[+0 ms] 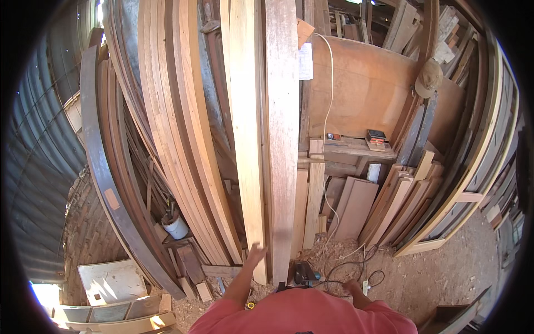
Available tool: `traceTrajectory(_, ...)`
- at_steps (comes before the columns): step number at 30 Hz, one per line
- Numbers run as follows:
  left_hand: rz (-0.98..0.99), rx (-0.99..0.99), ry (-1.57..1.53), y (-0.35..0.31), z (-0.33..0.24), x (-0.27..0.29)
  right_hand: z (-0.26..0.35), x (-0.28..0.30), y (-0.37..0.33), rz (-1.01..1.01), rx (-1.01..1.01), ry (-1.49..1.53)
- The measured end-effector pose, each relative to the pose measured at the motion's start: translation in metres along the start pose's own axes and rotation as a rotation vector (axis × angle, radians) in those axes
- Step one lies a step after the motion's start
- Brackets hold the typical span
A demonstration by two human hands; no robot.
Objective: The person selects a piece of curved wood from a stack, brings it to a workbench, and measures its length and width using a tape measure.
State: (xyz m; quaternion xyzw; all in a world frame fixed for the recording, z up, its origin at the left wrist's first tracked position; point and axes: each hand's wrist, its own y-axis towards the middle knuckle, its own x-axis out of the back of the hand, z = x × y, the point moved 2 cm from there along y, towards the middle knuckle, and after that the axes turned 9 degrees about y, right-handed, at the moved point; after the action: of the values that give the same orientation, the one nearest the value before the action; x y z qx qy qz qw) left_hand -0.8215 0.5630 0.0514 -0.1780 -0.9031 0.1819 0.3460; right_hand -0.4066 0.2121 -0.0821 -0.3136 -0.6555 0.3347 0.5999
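My left hand (256, 255) is raised in front of a pale upright plank (248, 167); its fingers look apart, with nothing seen in them. I cannot tell whether it touches the wood. To the right of that plank stands a wider, greyish-brown board (282, 139). My right hand (350, 287) hangs low at my right side near black cables (339, 274), its fingers too small and shaded to make out. A black and teal power tool (303, 274) lies on the shavings by the foot of the wide board, partly hidden by my body.
Long planks (167, 111) lean at the left, with a white bucket (176, 227) behind them. Shorter boards (356, 203) lean right of centre below a wooden shelf (356, 148). A cap (429, 79) hangs above. A pale wooden frame (425, 246) stands right. Shavings cover the floor.
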Motion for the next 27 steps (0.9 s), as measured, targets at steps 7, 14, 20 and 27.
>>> traceTrajectory(7, -0.295, -0.650, -0.225, 0.054, -0.233, 0.092, 0.006, -0.001, -0.054, -0.083, 0.013, 0.177)
traceTrajectory(14, -0.385, -0.606, -0.350, 0.080, -0.349, 0.142, 0.070, 0.029, -0.086, -0.960, 0.181, 0.506)
traceTrajectory(20, -0.338, -0.618, -0.445, 0.094, -0.358, 0.114, 0.045, -0.094, -0.056, -0.626, -0.006, 0.347)
traceTrajectory(27, -0.356, -0.617, -0.506, 0.086, -0.341, 0.118, 0.070, -0.134, -0.079, -0.401, -0.185, 0.491)
